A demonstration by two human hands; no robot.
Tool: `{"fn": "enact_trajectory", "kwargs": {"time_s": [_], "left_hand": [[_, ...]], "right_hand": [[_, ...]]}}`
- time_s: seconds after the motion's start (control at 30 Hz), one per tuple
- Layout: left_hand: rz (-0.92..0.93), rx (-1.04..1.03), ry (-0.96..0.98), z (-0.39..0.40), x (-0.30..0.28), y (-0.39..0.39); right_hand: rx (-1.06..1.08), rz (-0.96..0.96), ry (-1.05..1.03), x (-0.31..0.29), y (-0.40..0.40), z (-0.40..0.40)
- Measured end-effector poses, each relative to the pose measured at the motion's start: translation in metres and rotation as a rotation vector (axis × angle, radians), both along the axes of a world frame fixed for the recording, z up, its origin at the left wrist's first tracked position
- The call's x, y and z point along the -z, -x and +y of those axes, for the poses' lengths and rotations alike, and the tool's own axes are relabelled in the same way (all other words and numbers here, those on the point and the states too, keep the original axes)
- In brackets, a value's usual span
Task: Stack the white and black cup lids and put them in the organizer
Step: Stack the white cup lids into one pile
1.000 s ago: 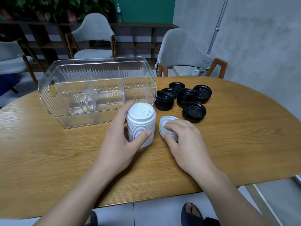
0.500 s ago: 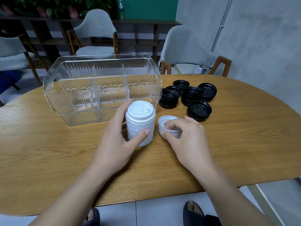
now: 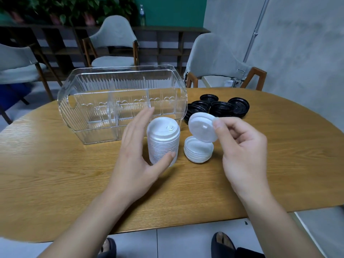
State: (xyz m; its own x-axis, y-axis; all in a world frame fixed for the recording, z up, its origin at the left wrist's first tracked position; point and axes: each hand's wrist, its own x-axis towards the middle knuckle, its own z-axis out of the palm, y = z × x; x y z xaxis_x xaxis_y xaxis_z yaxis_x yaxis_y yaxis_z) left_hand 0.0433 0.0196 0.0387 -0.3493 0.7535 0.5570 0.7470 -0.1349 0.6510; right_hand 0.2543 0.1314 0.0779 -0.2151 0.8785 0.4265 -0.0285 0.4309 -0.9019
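A tall stack of white lids [image 3: 163,144] stands on the wooden table [image 3: 55,174] in front of the clear organizer [image 3: 121,103]. My left hand [image 3: 135,155] cups it loosely: the thumb touches its lower front and the fingers are straight along its left side. To the right, my right hand [image 3: 242,148] pinches a single white lid [image 3: 202,127] by its rim, tilted up above a short stack of white lids [image 3: 198,150]. Several black lids [image 3: 221,108] lie in low piles behind, partly hidden by the raised lid.
The organizer is see-through, with dividers and nothing inside. Grey chairs [image 3: 214,60] stand behind the table, one just behind the black lids. A concrete wall [image 3: 297,43] is at the right. My feet [image 3: 221,243] show below the table's front edge.
My right hand has lifted one white lid off the short stack and tilted it up. My left hand's fingers have straightened and loosened around the tall stack.
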Motion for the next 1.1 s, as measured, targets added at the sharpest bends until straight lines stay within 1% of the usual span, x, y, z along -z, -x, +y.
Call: {"fn": "enact_trajectory", "kwargs": {"time_s": [0.1,0.2,0.3,0.43,0.57,0.63,0.67,0.77,0.83,0.9,1.0,1.1], "left_hand": [[0.165,0.038,-0.107,-0.002,-0.008,-0.005],[0.213,0.065,-0.145,-0.002,-0.007,-0.009],[0.196,0.081,-0.201,-0.002,-0.006,-0.014],[0.111,0.104,-0.271,0.0,-0.006,-0.017],[0.066,0.101,-0.266,-0.001,-0.009,-0.014],[0.068,0.083,-0.23,-0.003,-0.013,-0.012],[0.072,0.079,-0.205,-0.004,-0.015,-0.011],[0.102,0.106,-0.137,-0.008,-0.02,-0.005],[0.132,0.146,-0.104,-0.01,-0.022,-0.001],[0.175,0.197,-0.068,-0.012,-0.023,0.003],[0.219,0.261,-0.042,-0.016,-0.02,0.009],[0.147,0.292,-0.038,-0.018,-0.016,0.013]], "right_hand": [[-0.096,0.118,0.136,-0.003,0.005,-0.005],[-0.22,0.204,0.268,-0.005,0.014,-0.012],[-0.316,0.289,0.395,-0.008,0.021,-0.021],[-0.435,0.375,0.554,-0.011,0.029,-0.032],[-0.497,0.395,0.623,-0.011,0.034,-0.041],[-0.488,0.378,0.594,-0.011,0.035,-0.04],[-0.464,0.351,0.546,-0.012,0.034,-0.039],[-0.4,0.231,0.307,-0.014,0.028,-0.029],[-0.444,0.15,0.163,-0.013,0.023,-0.023],[-0.508,0.045,0.061,-0.011,0.019,-0.02],[-0.555,-0.047,0.031,-0.009,0.018,-0.021],[-0.512,-0.088,0.02,-0.011,0.02,-0.024]]}}
